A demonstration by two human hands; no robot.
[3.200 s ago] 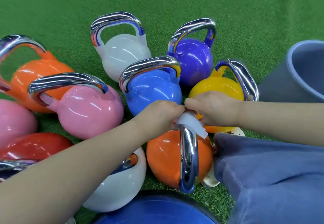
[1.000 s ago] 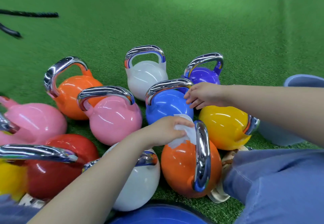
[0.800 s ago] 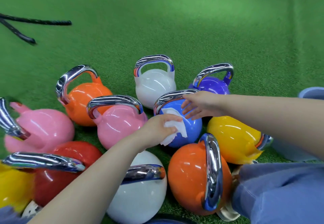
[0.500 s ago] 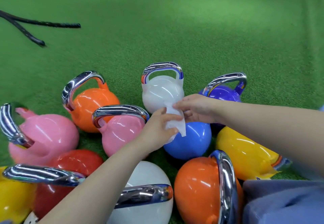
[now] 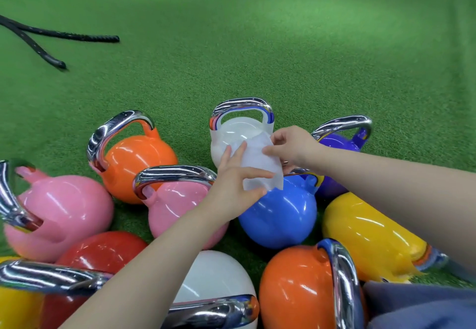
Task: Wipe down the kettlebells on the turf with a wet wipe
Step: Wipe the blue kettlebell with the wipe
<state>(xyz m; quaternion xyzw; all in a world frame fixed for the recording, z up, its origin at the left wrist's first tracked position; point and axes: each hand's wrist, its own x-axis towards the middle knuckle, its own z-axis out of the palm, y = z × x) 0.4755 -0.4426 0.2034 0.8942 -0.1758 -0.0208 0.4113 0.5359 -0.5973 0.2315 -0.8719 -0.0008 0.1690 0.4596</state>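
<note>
Several glossy kettlebells with chrome handles stand clustered on the green turf. A white wet wipe (image 5: 258,165) is spread out in the air above the blue kettlebell (image 5: 280,215) and in front of the far white kettlebell (image 5: 231,133). My left hand (image 5: 235,187) holds the wipe's lower left part between thumb and fingers. My right hand (image 5: 293,146) pinches its upper right edge. A pink kettlebell (image 5: 177,200) sits just left of my left wrist, a purple kettlebell (image 5: 340,143) behind my right wrist, and an orange kettlebell (image 5: 296,290) nearest me.
More kettlebells crowd the near side: yellow kettlebell (image 5: 368,236) on its side at right, another orange kettlebell (image 5: 136,164), pink kettlebell (image 5: 56,213), red kettlebell (image 5: 103,251), white kettlebell (image 5: 213,277). A black battle rope (image 5: 51,35) lies far left. My blue trouser leg (image 5: 425,308) is at bottom right.
The view tilted up and away from the near orange kettlebell. My left hand lifted the wipe off it toward the blue and white kettlebells, and my right hand took its far edge, spreading it open.
</note>
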